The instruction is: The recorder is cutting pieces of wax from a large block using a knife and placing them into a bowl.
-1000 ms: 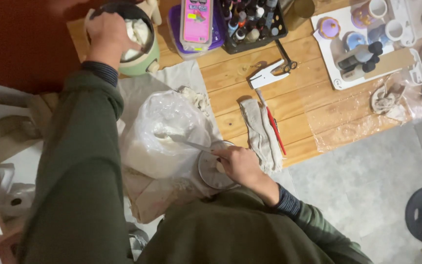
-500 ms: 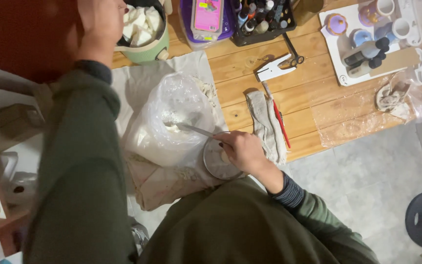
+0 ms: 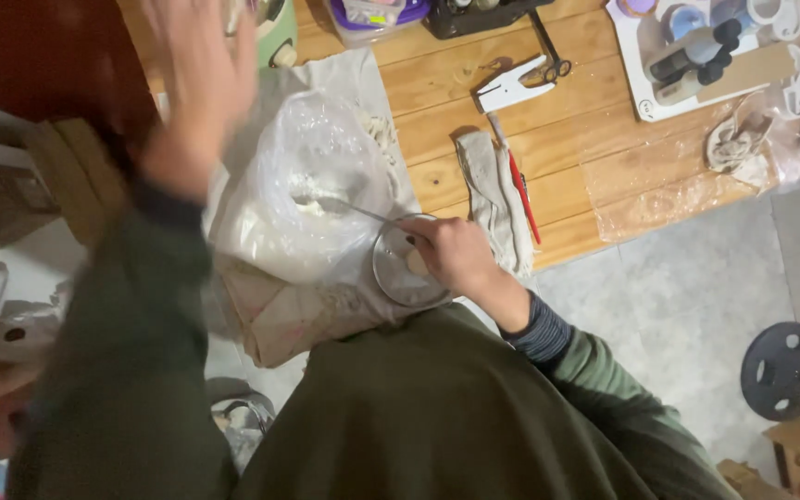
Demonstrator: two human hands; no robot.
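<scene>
My right hand (image 3: 451, 255) is closed around a thin metal tool (image 3: 349, 209). The tool's tip lies in white clay inside a clear plastic bag (image 3: 298, 185). The same hand rests on a round glass lid (image 3: 395, 278) at the table's near edge. My left hand (image 3: 196, 88) is blurred in the air at the upper left, above the bag's left side. Its fingers are spread and nothing is in it. The bag sits on a stained cloth (image 3: 280, 319) over the wooden table (image 3: 456, 65).
A green pot (image 3: 275, 23) stands at the top edge beyond my left hand. A folded rag (image 3: 488, 199) and a red pencil (image 3: 522, 199) lie right of the lid. Farther back are scissors (image 3: 548, 56) and a white tray (image 3: 636, 93) with mugs. A dark disc (image 3: 780, 370) sits on the floor.
My left hand has come out of the green pot and swung down toward the bag, open. The view has tilted, so the table sits higher. My right hand has kept its grip.
</scene>
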